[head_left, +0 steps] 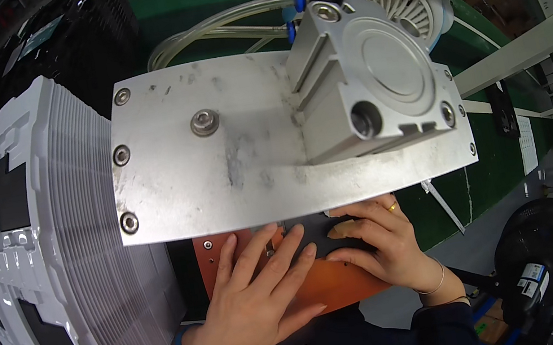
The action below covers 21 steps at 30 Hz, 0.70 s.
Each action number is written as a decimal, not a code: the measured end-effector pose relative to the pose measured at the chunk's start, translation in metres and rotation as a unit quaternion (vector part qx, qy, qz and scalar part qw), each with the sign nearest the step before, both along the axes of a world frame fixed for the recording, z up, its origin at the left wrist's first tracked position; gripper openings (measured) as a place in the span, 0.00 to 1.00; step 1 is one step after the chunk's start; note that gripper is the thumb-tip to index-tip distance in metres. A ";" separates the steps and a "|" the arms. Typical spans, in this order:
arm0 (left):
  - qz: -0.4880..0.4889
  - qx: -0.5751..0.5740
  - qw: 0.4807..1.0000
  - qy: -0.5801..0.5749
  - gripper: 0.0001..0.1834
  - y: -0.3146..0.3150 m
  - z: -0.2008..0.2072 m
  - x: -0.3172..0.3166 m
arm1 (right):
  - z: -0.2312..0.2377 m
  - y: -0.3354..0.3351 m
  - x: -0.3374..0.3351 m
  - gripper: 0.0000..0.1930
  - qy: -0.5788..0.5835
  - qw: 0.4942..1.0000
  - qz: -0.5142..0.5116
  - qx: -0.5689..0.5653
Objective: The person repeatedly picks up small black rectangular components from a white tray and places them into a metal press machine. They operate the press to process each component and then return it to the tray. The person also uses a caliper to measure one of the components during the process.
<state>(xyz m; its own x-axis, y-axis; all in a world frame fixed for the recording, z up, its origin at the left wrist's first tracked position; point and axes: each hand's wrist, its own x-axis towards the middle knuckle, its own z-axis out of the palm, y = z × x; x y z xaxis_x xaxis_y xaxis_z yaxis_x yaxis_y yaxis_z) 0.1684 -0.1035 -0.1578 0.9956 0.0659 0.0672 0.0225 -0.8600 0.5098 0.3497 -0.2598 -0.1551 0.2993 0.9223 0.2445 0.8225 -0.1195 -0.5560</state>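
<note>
A dark grey flat piece [317,230] lies on an orange base plate [343,284], partly under a thick metal plate [260,160] that hides its far side. My left hand [257,296] rests with fingers spread, their tips at the piece's left part and on the orange plate. At the piece's right edge, my right hand [383,239] has curled fingers and thumb on it. One right finger wears a tan covering, another a ring. The fingertips farthest in are hidden by the metal plate.
A silver pneumatic cylinder [370,76] with clear hoses [228,16] sits on the metal plate. Left stands a tall stack of white plastic trays [88,204]. Behind are a white fan [402,5] and a green work surface [189,0]; a black fan [541,245] stands lower right.
</note>
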 end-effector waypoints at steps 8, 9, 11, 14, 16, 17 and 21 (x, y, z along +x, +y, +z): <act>-0.002 -0.027 0.998 -0.048 0.35 0.002 -0.002 -0.001 | 0.015 0.006 0.004 0.16 0.076 0.995 0.037 -0.044; -0.001 -0.049 0.997 -0.067 0.33 0.003 0.002 -0.001 | 0.017 0.005 0.003 0.17 0.106 0.993 0.031 -0.046; 0.011 -0.038 0.995 -0.096 0.31 0.001 0.002 -0.003 | 0.026 0.003 0.002 0.18 0.108 0.993 0.020 -0.038; 0.027 -0.053 0.986 -0.153 0.28 -0.004 0.007 -0.004 | 0.017 -0.006 0.008 0.17 0.369 0.928 -0.042 -0.040; 0.020 -0.091 0.978 -0.186 0.28 -0.010 0.004 -0.004 | 0.010 -0.011 0.021 0.15 0.492 0.868 -0.059 -0.033; 0.018 -0.086 0.979 -0.187 0.28 -0.012 0.006 -0.006 | 0.009 -0.015 0.026 0.15 0.517 0.852 -0.075 -0.038; 0.028 -0.079 0.976 -0.200 0.26 -0.021 0.013 -0.013 | 0.026 -0.029 0.033 0.15 0.573 0.804 -0.135 -0.082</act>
